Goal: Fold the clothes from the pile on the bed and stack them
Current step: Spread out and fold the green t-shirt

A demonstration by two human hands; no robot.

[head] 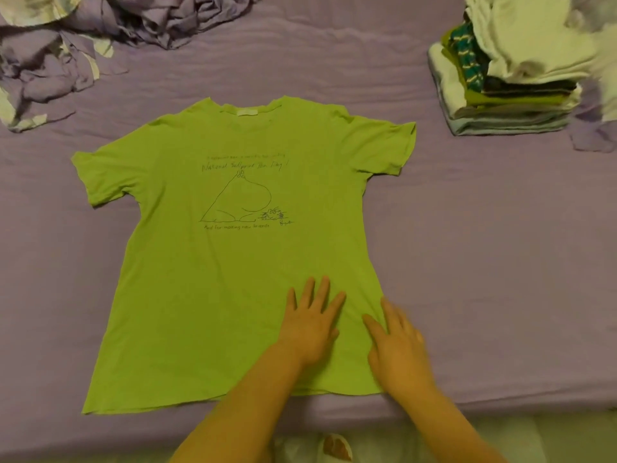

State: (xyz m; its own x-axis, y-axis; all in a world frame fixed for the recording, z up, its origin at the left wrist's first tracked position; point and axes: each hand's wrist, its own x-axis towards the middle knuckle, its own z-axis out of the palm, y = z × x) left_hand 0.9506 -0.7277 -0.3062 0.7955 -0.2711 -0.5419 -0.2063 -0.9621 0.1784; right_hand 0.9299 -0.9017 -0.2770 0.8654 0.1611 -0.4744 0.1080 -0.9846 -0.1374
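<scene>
A lime-green T-shirt (207, 262) with a line drawing and handwriting on its chest lies spread flat, front up, on the purple bed sheet (484, 262). My left hand (312, 325) presses flat on the shirt's lower right part, fingers straight and spread. Just to its right, my right hand (397, 345) lies flat at the shirt's right side edge near the hem, fingers straight. A stack of folded clothes (500, 95) in white, green and dark colours stands at the back right. The pile of unfolded clothes (83, 38), mostly purple and pale, lies crumpled at the back left.
The bed's near edge runs along the bottom, just below the shirt's hem. A loose white garment (534, 31) lies on top of the folded stack. Bare sheet stretches to the right of the shirt.
</scene>
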